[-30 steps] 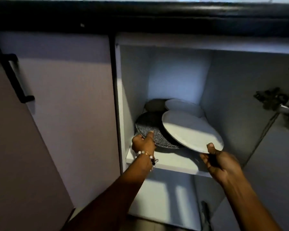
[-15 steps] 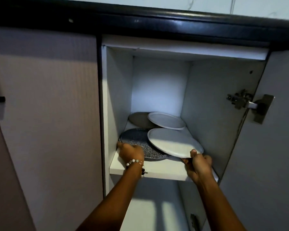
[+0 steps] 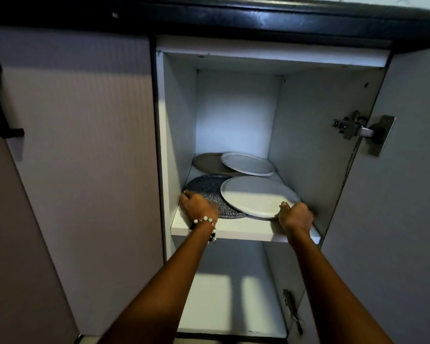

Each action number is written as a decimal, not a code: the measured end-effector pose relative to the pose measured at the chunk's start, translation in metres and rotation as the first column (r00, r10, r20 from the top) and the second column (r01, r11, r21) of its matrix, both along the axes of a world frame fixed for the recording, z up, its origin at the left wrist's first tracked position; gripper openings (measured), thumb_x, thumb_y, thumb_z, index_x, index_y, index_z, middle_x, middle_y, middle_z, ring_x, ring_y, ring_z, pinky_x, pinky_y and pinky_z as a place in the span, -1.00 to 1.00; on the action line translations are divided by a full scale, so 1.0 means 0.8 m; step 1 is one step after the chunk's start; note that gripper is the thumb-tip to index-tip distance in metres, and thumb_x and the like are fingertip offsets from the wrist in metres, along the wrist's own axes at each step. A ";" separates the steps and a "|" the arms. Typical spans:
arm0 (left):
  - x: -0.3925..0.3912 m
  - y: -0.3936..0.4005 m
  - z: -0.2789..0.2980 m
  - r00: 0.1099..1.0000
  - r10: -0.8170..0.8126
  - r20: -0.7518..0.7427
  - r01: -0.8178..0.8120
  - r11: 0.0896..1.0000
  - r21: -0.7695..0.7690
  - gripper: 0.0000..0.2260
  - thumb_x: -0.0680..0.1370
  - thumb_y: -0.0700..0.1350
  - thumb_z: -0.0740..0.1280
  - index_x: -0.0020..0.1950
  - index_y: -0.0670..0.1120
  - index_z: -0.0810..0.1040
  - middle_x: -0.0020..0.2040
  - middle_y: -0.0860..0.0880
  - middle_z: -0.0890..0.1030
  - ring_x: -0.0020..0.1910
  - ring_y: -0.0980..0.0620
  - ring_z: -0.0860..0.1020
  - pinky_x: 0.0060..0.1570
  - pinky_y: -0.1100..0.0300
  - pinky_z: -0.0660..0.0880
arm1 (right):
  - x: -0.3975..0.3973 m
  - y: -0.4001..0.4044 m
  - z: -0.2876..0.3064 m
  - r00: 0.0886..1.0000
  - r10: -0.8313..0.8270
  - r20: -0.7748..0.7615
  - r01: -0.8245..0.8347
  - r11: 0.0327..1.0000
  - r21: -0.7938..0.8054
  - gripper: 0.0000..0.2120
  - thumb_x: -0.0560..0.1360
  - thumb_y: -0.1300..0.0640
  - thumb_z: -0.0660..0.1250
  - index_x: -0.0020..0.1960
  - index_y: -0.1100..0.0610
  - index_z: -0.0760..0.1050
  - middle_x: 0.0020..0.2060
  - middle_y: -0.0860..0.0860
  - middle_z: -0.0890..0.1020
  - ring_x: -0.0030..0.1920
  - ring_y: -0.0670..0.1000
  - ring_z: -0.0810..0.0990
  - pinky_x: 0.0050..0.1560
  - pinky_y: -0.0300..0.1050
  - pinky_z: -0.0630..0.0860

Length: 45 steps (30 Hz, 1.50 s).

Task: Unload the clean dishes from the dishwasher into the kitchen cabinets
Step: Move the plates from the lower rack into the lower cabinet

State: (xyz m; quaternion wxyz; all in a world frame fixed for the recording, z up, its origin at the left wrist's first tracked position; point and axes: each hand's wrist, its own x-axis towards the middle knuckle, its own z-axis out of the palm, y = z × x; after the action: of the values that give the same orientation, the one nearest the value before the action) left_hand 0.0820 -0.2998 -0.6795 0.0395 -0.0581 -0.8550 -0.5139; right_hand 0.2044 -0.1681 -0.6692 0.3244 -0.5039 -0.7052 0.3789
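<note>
Head view, open base cabinet (image 3: 233,112), door swung to the right on its hinge (image 3: 358,131).

Right hand (image 3: 296,216): fingers curled round the near edge of a white plate (image 3: 256,194), thumb on top of the rim, remaining fingers underneath and hidden. Plate lies nearly flat, extending away from this hand toward the cabinet back. Its left edge overlaps a dark speckled plate (image 3: 206,192). Whether the white plate fully rests on the shelf (image 3: 238,230) or is partly carried by the hand: cannot tell.

Left hand (image 3: 197,203): at the near left rim of the dark speckled plate, fingers bent over the rim beside the cabinet's left wall. Grip appears to be on the plate edge; fingertips are partly hidden. Bead bracelet (image 3: 205,223) on this wrist, just in front of the shelf's front edge.

Beyond both hands, toward the back wall: a second white plate (image 3: 247,163) lying over a tan plate (image 3: 209,162), the tan one on the left-hand side. Both sit apart from the two front plates, close behind them.

Below the forearms: lower cabinet floor (image 3: 221,301) with patches of light. To the outside of the left hand: closed neighbouring door with a black handle (image 3: 0,100). Dark bench edge (image 3: 209,18) runs across the top.
</note>
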 end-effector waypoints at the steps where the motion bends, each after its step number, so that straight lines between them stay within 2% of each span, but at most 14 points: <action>1: -0.002 0.001 -0.002 1.000 -0.014 -0.005 0.014 0.999 -0.030 -0.54 0.49 -0.23 0.33 0.33 -0.39 0.35 0.39 -0.29 0.33 0.31 -0.22 0.40 0.29 0.02 0.42 | 0.000 0.002 -0.002 0.998 0.021 0.061 -0.023 0.999 0.028 -0.61 0.60 0.09 0.20 0.17 0.44 0.46 0.20 0.35 0.53 0.25 0.30 0.47 0.18 0.01 0.39; 6: -0.007 0.006 -0.010 0.997 -0.065 -0.038 0.060 0.991 -0.117 -0.68 0.54 -0.19 0.27 0.22 -0.35 0.49 0.53 -0.27 0.10 0.51 -0.22 0.11 0.48 0.03 0.14 | -0.009 0.008 -0.010 0.969 0.048 0.242 -0.084 0.986 0.142 -0.53 0.58 -0.08 0.18 0.08 0.36 0.52 0.12 0.32 0.56 0.20 0.26 0.48 0.18 0.01 0.39; 12: -0.010 0.005 -0.011 0.992 -0.099 -0.082 0.086 0.985 -0.147 -0.67 0.51 -0.22 0.31 0.23 -0.34 0.49 0.48 -0.26 0.22 0.47 -0.21 0.19 0.41 0.05 0.25 | -0.001 0.014 -0.014 0.956 0.138 0.258 -0.199 0.954 0.226 -0.47 0.47 -0.27 0.25 -0.01 0.23 0.53 -0.01 0.27 0.62 0.19 0.29 0.44 0.20 0.09 0.38; 15: -0.010 0.004 -0.010 0.993 -0.084 -0.079 0.072 0.987 -0.142 -0.71 0.49 -0.24 0.33 0.18 -0.35 0.51 0.44 -0.27 0.29 0.42 -0.23 0.26 0.37 0.03 0.34 | 0.005 0.015 -0.015 0.943 0.181 0.278 -0.251 0.937 0.242 -0.50 0.45 -0.27 0.29 -0.19 0.21 0.51 -0.15 0.27 0.60 0.12 0.27 0.46 0.15 0.04 0.40; 17: -0.011 0.005 -0.013 0.994 -0.071 -0.088 0.060 0.991 -0.120 -0.72 0.48 -0.24 0.33 0.14 -0.35 0.53 0.40 -0.29 0.33 0.39 -0.24 0.31 0.35 -0.01 0.36 | 0.006 0.013 -0.017 0.939 0.182 0.290 -0.262 0.928 0.267 -0.55 0.46 -0.25 0.29 -0.23 0.16 0.43 -0.13 0.28 0.61 0.12 0.26 0.44 0.11 0.02 0.39; 20: -0.011 0.005 -0.014 0.993 -0.037 -0.114 0.029 0.997 -0.070 -0.71 0.48 -0.26 0.31 0.17 -0.34 0.52 0.37 -0.29 0.38 0.34 -0.26 0.38 0.32 -0.05 0.39 | 0.004 0.011 -0.021 0.942 0.167 0.290 -0.253 0.923 0.290 -0.58 0.49 -0.22 0.27 -0.20 0.16 0.44 -0.06 0.29 0.61 0.17 0.25 0.40 0.14 -0.01 0.34; 23: -0.011 0.009 -0.018 0.982 -0.006 -0.187 0.002 1.000 -0.024 -0.69 0.50 -0.27 0.31 0.23 -0.27 0.51 0.39 -0.24 0.37 0.35 -0.24 0.38 0.33 -0.05 0.38 | -0.003 0.018 -0.033 0.956 0.139 0.258 -0.211 0.937 0.280 -0.49 0.49 -0.23 0.25 -0.10 0.26 0.53 -0.01 0.31 0.58 0.18 0.27 0.38 0.14 -0.01 0.31; 26: -0.005 0.019 -0.019 0.961 -0.026 -0.275 0.018 0.999 -0.034 -0.69 0.48 -0.28 0.30 0.23 -0.21 0.52 0.37 -0.19 0.37 0.35 -0.20 0.34 0.36 0.01 0.33 | -0.008 0.015 -0.040 0.986 0.094 0.139 -0.129 0.954 0.270 -0.52 0.51 -0.18 0.26 0.02 0.27 0.56 0.12 0.30 0.50 0.20 0.29 0.36 0.17 -0.02 0.34; 31: 0.014 0.015 -0.012 0.958 -0.088 -0.272 0.047 0.987 -0.153 -0.72 0.46 -0.29 0.28 0.17 -0.18 0.55 0.33 -0.20 0.37 0.33 -0.19 0.32 0.32 -0.05 0.34 | 0.002 -0.009 -0.018 1.000 0.000 -0.028 0.002 0.996 0.093 -0.63 0.55 -0.02 0.27 0.13 0.28 0.56 0.19 0.29 0.44 0.22 0.26 0.43 0.17 -0.06 0.37; 35: 0.043 -0.001 0.018 0.973 -0.194 -0.127 0.168 0.967 -0.192 -0.73 0.46 -0.33 0.24 0.12 -0.22 0.57 0.15 -0.17 0.48 0.18 -0.22 0.46 0.17 0.08 0.43 | 0.024 -0.025 0.019 0.995 0.056 -0.083 -0.058 0.998 -0.022 -0.62 0.57 -0.01 0.25 -0.04 0.32 0.61 -0.11 0.24 0.63 -0.08 0.16 0.58 -0.12 -0.15 0.39; 37: 0.065 -0.010 0.036 0.960 -0.242 -0.139 0.218 0.961 -0.171 -0.71 0.40 -0.37 0.17 0.04 -0.28 0.59 0.01 -0.21 0.56 0.00 -0.25 0.56 -0.01 0.06 0.49 | 0.039 -0.040 0.047 0.989 0.084 -0.126 -0.098 0.988 -0.116 -0.60 0.56 -0.07 0.25 -0.09 0.27 0.61 -0.21 0.14 0.65 -0.17 0.10 0.59 -0.12 -0.15 0.46; 40: 0.097 -0.025 0.090 0.943 -0.323 -0.076 0.301 0.929 -0.214 -0.67 0.37 -0.30 0.14 0.01 -0.27 0.62 -0.02 -0.27 0.63 -0.03 -0.25 0.60 0.00 -0.01 0.51 | 0.066 -0.061 0.095 0.964 0.107 -0.246 -0.184 0.929 -0.321 -0.62 0.51 -0.14 0.30 -0.11 0.19 0.58 -0.24 0.14 0.65 -0.27 0.07 0.64 -0.11 0.02 0.62; 42: 0.118 -0.036 0.119 0.937 -0.350 -0.019 0.342 0.924 -0.171 -0.66 0.38 -0.24 0.12 -0.04 -0.24 0.64 -0.12 -0.24 0.67 -0.10 -0.22 0.63 -0.02 0.02 0.56 | 0.087 -0.080 0.136 0.951 0.120 -0.284 -0.227 0.896 -0.382 -0.69 0.53 -0.07 0.31 -0.19 0.18 0.55 -0.30 0.15 0.64 -0.36 0.02 0.60 -0.22 -0.06 0.59; 45: 0.155 -0.061 0.185 0.936 -0.303 0.176 0.306 0.952 0.009 -0.70 0.38 -0.23 0.13 -0.08 -0.14 0.64 -0.26 -0.20 0.66 -0.22 -0.21 0.65 -0.13 -0.09 0.62 | 0.123 -0.114 0.220 0.949 0.119 -0.292 -0.247 0.855 -0.456 -0.70 0.55 -0.04 0.29 -0.28 0.11 0.51 -0.36 0.10 0.62 -0.40 0.01 0.56 -0.34 -0.15 0.50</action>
State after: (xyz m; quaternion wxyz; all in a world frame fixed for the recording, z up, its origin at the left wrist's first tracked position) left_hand 0.2056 -0.3482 -0.5316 -0.1166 -0.1447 -0.8406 -0.5089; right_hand 0.3031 -0.2593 -0.4934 0.2366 -0.4468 -0.5848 0.6344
